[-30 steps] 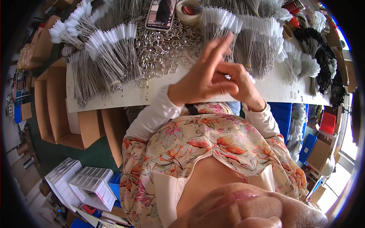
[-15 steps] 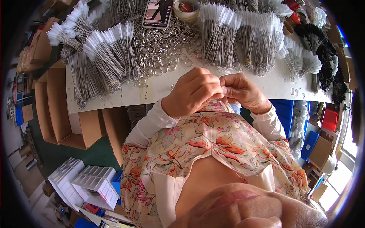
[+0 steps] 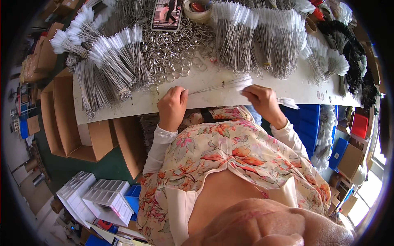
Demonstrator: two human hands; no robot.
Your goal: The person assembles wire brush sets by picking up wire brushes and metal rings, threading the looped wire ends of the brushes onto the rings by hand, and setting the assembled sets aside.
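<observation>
A few thin wire brushes with white bristle tips (image 3: 243, 82) stretch above the table's front edge between my hands. My left hand (image 3: 172, 105) is closed in a pinch at their wire ends; a small shiny bit shows at its fingertips. My right hand (image 3: 264, 102), fingers curled and slightly blurred, is by the bristle end. Beyond it another white bristle tip (image 3: 288, 102) sticks out past the table edge, its wire hidden by the hand. Many loose metal split rings (image 3: 176, 51) lie heaped ahead of my left hand.
Bundles of white-tipped brushes stand at the left (image 3: 113, 61) and right (image 3: 236, 39) of the white table (image 3: 164, 96). A phone (image 3: 167, 14) and a round bowl (image 3: 198, 12) rest behind the rings. Black brushes (image 3: 349, 57) lie far right. Cardboard boxes (image 3: 78, 127) stand at the left, blue bins (image 3: 303, 123) at the right.
My hands were together at the middle; now they have parted, the left moving left and the right slightly right. The wire brushes have come into view between them.
</observation>
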